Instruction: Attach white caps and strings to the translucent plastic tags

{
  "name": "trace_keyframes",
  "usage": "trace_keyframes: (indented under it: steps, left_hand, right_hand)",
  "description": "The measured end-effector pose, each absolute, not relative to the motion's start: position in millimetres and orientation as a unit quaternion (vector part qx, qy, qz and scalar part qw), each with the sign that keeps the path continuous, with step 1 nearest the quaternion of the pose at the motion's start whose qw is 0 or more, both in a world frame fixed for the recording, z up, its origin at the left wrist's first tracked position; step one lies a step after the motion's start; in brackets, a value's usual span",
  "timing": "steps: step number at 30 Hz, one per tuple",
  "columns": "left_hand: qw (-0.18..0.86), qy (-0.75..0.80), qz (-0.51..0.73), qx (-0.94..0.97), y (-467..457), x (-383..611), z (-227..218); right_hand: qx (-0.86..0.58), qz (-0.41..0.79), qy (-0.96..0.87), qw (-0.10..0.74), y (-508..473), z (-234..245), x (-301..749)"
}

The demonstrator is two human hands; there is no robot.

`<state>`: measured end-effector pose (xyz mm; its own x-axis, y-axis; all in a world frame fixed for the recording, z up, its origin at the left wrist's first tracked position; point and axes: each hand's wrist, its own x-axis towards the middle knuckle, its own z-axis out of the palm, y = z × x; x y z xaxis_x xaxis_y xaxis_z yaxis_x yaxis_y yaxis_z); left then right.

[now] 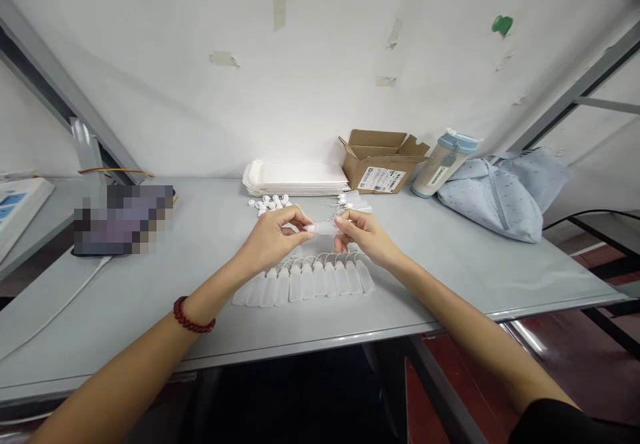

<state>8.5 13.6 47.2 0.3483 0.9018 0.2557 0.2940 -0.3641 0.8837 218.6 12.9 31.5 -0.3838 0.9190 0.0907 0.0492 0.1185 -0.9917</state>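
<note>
A pixelated tablet (123,221) lies at the far left of a pale grey bench (125,317), a white cable (60,307) trailing off its front edge. A red beaded bracelet (190,316) circles the wrist of the person's left hand (273,239), whose fingers close in a tight pinch on one end of a translucent plastic squeeze bottle (323,229). The bottle is held level in midair above the bench, and the right hand (363,234) pinches its other end between thumb and fingers. It looks light and thin-walled, likely to dent under a hard squeeze and to slip if wet, so its firm neck or base seems the surest hold. Below it lies a row of matching bottles (305,283), thin white loops rising from their necks. Small white caps (267,204) sit beyond the hands, near a stack of white paper goods (295,179). To the right are a cardboard box (383,164), a blue-lidded tumbler (443,164) and a pale blue bag (493,194), against a white wall (225,59) patched with tape scraps.
</note>
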Motion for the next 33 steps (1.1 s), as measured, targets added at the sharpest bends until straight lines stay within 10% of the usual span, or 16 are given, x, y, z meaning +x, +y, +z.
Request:
trace_keyframes:
  steps: [22, 33]
  left_hand:
    - [0.622, 0.4, 0.353, 0.574, 16.0, 8.3, 52.4]
    - [0.529, 0.434, 0.347, 0.642, 11.3, 10.7, 55.9]
  right_hand:
    - [-0.347, 0.562, -0.59, 0.465, 10.4, 36.0, 216.6]
    - [-0.351, 0.573, -0.596, 0.44, 11.9, 34.8, 218.8]
